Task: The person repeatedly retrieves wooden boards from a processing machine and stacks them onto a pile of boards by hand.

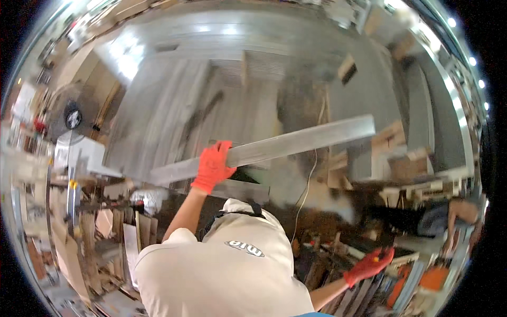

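My left hand, in a red-orange work glove, is closed round a long, narrow grey board nearer its left end. The board is held up at a slant, its right end farther away than its left. Below it, stacked grey panels with a streaked surface lie beyond my body. My right hand, also gloved in red, reaches out low on the right, away from the board. Its fingers look curled, with a small yellow spot at them; blur hides what that is.
A thin pale cable hangs to the right of the middle. Wood blocks and grey panels stand at the right. Upright offcuts crowd the lower left. Another person is at the far right. A fan stands left.
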{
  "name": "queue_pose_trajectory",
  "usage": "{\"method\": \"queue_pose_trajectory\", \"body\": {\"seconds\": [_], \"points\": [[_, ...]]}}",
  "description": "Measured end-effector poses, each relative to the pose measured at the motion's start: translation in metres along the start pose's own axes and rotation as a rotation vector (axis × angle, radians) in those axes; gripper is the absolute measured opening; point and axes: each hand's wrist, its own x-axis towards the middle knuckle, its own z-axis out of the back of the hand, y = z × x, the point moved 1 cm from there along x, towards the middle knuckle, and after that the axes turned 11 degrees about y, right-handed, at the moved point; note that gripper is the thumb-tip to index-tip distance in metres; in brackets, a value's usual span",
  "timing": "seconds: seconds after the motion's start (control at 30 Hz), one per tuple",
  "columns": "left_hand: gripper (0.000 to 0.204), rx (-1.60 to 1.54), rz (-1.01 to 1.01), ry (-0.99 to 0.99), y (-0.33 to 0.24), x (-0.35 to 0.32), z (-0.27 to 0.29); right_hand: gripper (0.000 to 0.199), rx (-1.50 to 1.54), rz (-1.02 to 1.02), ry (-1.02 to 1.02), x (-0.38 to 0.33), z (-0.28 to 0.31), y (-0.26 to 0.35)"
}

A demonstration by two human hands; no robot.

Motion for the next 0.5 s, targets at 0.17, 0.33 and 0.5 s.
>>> {"method": "queue_pose_trajectory", "body": {"seconds": [0.17, 0.33, 0.5], "points": [[0.065, -0.154, 0.395, -0.025, 0.039, -0.036, -0.047, 0.047, -1.241, -0.117, 0.139, 0.002, 0.056, -0.108], [0.066, -0.110, 0.690, 0.008, 0.123, -0.044, -0.112, 0.030, -1.361, 0.390, 0.039, -0.003, 0.108, -0.200], [0.071, -0.154, 0.891, -0.024, 0.171, 0.004, -0.102, 0.030, -1.060, -0.006, 0.246, -0.009, 0.109, -0.215]]}}
